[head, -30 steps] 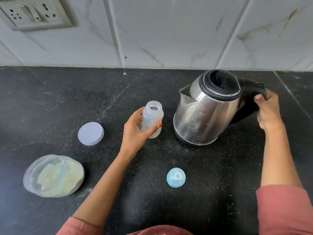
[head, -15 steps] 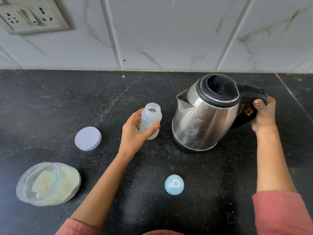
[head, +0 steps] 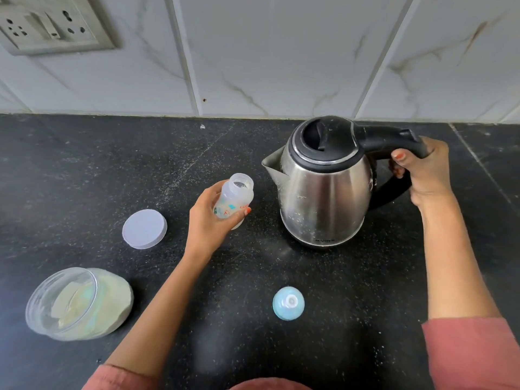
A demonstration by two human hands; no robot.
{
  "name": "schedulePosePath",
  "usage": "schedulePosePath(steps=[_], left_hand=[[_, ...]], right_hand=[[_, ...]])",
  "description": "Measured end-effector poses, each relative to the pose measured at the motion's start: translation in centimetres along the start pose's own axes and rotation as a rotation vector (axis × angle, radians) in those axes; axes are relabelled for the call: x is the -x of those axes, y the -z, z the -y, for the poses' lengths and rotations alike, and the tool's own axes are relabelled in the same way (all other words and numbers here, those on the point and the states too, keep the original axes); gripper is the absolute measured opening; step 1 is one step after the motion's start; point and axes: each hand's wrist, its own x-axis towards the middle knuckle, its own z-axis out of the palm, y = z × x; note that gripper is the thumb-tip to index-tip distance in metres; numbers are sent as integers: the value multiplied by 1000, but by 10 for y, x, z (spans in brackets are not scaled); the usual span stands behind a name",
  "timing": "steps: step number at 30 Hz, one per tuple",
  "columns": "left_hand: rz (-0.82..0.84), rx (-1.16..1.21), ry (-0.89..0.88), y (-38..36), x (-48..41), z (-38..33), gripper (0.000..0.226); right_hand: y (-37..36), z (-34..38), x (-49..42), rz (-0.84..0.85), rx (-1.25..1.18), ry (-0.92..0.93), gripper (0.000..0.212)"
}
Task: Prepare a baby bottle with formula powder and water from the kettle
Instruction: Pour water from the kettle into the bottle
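My left hand grips a small clear baby bottle, uncapped, with pale powder at its bottom, tilted slightly toward the kettle. The steel kettle with a black lid stands just right of the bottle, spout pointing left at it. My right hand is wrapped round the kettle's black handle. The bottle's blue teat cap lies on the counter in front. An open clear jar of formula powder with a scoop inside sits at the front left.
The jar's white round lid lies left of my left hand. All of this is on a black speckled counter backed by a white marble-tiled wall with a socket plate at the top left.
The kettle has swung from a leftward tilt to nearly upright, its handle now higher. My left hand with the bottle has stayed close to the spout.
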Motion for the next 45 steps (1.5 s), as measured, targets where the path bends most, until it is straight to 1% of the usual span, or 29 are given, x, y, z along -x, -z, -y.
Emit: schedulePosePath(steps=[10, 16, 23, 27, 28, 30, 31, 34, 36, 39, 43, 45], left_hand=[[-39, -24, -13, 17, 1, 7, 56], [-60, -90, -18, 26, 2, 9, 58], [-89, -129, -32, 33, 2, 16, 60], [-87, -138, -39, 38, 3, 17, 60], [-86, -140, -36, 39, 3, 17, 59], [-86, -141, -34, 41, 4, 17, 59], [-87, -141, -34, 41, 4, 18, 60], [-94, -140, -33, 42, 4, 22, 60], [-95, -139, -30, 42, 4, 24, 60], [-94, -134, -31, 42, 6, 25, 60], [-91, -145, -37, 43, 7, 26, 60], [-90, -146, -36, 43, 6, 27, 60]], right_hand=[[-31, 29, -10, 123, 133, 21, 28], [-49, 40, -14, 194, 161, 23, 31], [-65, 50, -20, 249, 250, 18, 33], [-75, 53, -23, 256, 330, 45, 23], [-77, 53, -24, 254, 343, 45, 24], [-79, 55, -24, 271, 339, 56, 43], [-80, 57, -23, 284, 333, 57, 45], [-86, 61, -22, 336, 332, 63, 22], [-89, 62, -21, 344, 348, 88, 23], [-92, 64, -21, 336, 365, 91, 30], [-95, 66, -20, 322, 352, 63, 17], [-95, 63, -21, 307, 362, 61, 18]])
